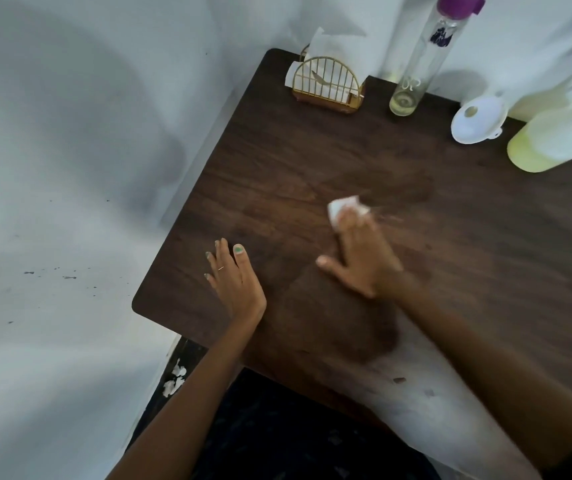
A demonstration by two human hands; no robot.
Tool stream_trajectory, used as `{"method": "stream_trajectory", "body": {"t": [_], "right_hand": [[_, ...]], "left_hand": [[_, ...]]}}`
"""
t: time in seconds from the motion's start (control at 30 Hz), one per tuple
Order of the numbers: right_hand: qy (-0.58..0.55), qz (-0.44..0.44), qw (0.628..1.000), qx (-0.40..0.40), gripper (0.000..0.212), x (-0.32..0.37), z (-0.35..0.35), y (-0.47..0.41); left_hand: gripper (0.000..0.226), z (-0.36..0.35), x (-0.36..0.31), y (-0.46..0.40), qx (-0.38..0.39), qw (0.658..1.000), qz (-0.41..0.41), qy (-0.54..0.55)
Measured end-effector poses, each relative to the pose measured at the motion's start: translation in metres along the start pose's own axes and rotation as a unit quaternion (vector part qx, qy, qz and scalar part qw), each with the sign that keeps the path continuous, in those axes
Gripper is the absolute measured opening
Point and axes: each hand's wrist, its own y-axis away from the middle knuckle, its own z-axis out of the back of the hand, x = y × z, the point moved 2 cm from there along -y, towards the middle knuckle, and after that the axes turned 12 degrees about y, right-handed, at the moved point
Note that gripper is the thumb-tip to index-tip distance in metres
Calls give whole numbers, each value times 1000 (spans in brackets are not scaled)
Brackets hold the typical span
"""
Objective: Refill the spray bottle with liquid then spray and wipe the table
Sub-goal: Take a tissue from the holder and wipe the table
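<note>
Right hand (357,261) pressed a white tissue (341,207) flat on the dark table (485,237), left hand (234,275) lay open beside it, while the tall clear bottle (416,74) held a little yellowish liquid and the spray bottle (547,140) pale yellow liquid.

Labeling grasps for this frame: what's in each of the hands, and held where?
The right hand presses a crumpled white tissue to the table under its fingertips; only the far end shows. The left hand holds nothing, lying flat on the table.
</note>
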Motion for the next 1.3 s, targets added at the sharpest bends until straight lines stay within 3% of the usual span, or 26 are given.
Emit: {"method": "stream_trajectory", "body": {"t": [0.13,0.27,0.33,0.4,0.53,0.63,0.7,0.8,0.87,0.97,1.03,1.13,1.23,1.3], "right_hand": [[30,202,979,21,104,95,-28,49],[101,231,968,19,98,83,-30,48],[90,172,981,5,98,50,-16,34],[51,56,997,-20,96,-4,-4,19],[51,-172,984,5,100,-117,0,16],[22,-226,973,36,105,-118,-1,13],[1,-158,987,9,105,-76,2,13],[-46,51,997,-44,101,21,-7,40],[7,162,987,3,102,81,-25,70],[80,204,975,35,97,96,-38,89],[74,169,983,9,96,62,-29,79],[3,-8,999,-36,90,-32,-11,60],[49,-177,983,6,98,-128,-8,60],[43,-234,971,34,107,-153,-9,60]], "left_hand": [[51,-5,0,1,-3,1000,-5,0],[52,-9,-2,3,5,1000,-12,-15],[52,-11,-3,4,11,1000,-9,-22],[52,-14,-3,5,28,997,-14,-71],[50,-18,-2,10,49,990,-32,-126],[51,-20,-5,15,50,994,-29,-91],[52,-21,-4,16,44,997,-25,-58],[52,-22,-4,17,39,999,-25,-18],[51,-23,-4,17,37,999,-17,-6],[50,-25,-6,18,38,999,-13,-31],[53,-25,-9,23,38,999,-19,9],[55,-27,-9,28,51,998,-31,-6],[55,-29,-11,35,65,997,-38,-7],[55,-31,-12,40,71,997,-42,-5]]}}
